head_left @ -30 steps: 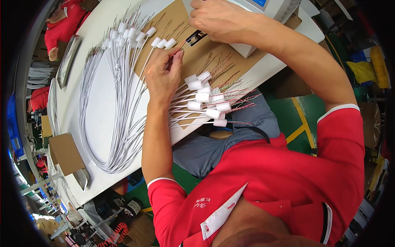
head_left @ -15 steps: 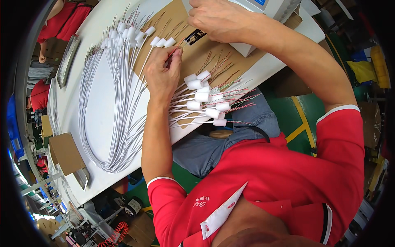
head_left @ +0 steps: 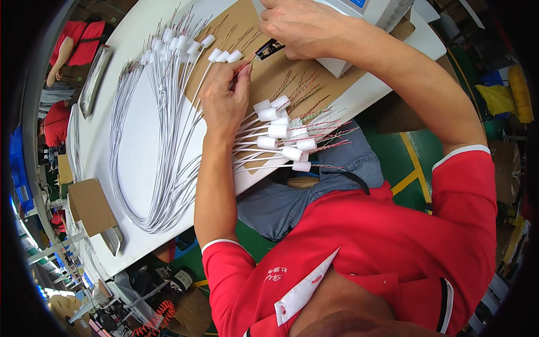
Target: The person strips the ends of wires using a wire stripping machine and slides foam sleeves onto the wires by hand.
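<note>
- A long white worktable [head_left: 140,146] runs from the lower left to the upper right, with a flat brown cardboard sheet [head_left: 281,73] lying on its near end.
- A big looped bundle of thin white cables [head_left: 163,151] lies on the table left of the cardboard, its white sleeved ends fanned out at the top.
- A white box-shaped machine [head_left: 370,17] stands at the upper edge; the right hand [head_left: 303,28] rests against its front, fingers curled together. Whether they grip anything cannot be told.
- The left hand [head_left: 224,101] lies on the cardboard, its thumb and fingertips pinched on a single thin wire end [head_left: 247,64].
- A fan of white-sleeved cable ends with bare red and green wire tips [head_left: 292,137] spreads just right of the left hand, over the table's near edge.
</note>
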`<state>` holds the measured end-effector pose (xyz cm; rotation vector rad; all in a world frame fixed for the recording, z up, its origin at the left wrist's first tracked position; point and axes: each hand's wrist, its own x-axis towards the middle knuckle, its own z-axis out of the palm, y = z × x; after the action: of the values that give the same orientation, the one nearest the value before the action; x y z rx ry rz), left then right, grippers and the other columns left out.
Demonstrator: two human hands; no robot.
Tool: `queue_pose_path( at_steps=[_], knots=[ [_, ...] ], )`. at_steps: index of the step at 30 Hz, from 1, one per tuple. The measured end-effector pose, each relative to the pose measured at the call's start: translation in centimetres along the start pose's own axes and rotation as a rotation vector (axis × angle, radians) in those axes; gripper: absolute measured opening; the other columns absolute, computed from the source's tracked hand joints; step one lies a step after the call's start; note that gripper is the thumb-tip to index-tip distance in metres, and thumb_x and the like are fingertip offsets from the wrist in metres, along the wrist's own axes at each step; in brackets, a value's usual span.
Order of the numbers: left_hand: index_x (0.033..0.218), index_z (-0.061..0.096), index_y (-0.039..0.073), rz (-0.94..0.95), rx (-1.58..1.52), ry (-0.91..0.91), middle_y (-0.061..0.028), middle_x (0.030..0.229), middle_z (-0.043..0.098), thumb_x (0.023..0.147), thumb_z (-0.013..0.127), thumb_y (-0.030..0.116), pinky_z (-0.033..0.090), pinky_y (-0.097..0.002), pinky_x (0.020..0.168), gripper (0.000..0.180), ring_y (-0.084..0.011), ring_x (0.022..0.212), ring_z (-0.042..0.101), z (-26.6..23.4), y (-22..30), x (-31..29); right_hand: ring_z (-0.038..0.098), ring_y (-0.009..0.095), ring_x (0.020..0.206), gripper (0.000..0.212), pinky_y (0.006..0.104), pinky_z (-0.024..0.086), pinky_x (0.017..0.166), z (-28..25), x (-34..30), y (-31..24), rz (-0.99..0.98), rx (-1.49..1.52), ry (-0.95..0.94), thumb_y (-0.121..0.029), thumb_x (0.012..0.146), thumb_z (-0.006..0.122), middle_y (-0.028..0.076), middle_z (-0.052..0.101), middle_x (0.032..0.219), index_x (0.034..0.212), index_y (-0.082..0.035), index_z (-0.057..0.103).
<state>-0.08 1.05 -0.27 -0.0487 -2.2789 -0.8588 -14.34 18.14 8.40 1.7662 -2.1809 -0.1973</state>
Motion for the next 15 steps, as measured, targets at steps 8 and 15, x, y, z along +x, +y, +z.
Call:
queue_pose_path(
  at_steps=[8,15],
  knots=[
    [0.097,0.075,0.001,0.006,0.015,-0.021,-0.0108,0.078,0.064,0.090,0.076,0.006,0.048,-0.0338,0.060,0.008,-0.0223,0.063,0.059,-0.1,0.4,0.1,0.060,0.033,0.111,0.020,0.0485,0.038,0.100,0.2,0.1,0.2,0.002,0.003,0.017,-0.013,0.074,0.070,0.017,0.073,0.091,0.085,0.002,0.077],
    [0.100,0.076,0.001,-0.021,0.010,-0.024,-0.0087,0.077,0.065,0.093,0.075,0.006,0.047,-0.0286,0.060,0.009,-0.0149,0.063,0.059,-0.5,-0.3,0.0,0.058,0.037,0.109,0.028,0.0490,0.039,0.100,-2.6,-0.4,-0.1,0.095,0.225,-0.034,-0.017,0.073,0.066,0.023,0.069,0.096,0.090,0.004,0.073]
  ],
)
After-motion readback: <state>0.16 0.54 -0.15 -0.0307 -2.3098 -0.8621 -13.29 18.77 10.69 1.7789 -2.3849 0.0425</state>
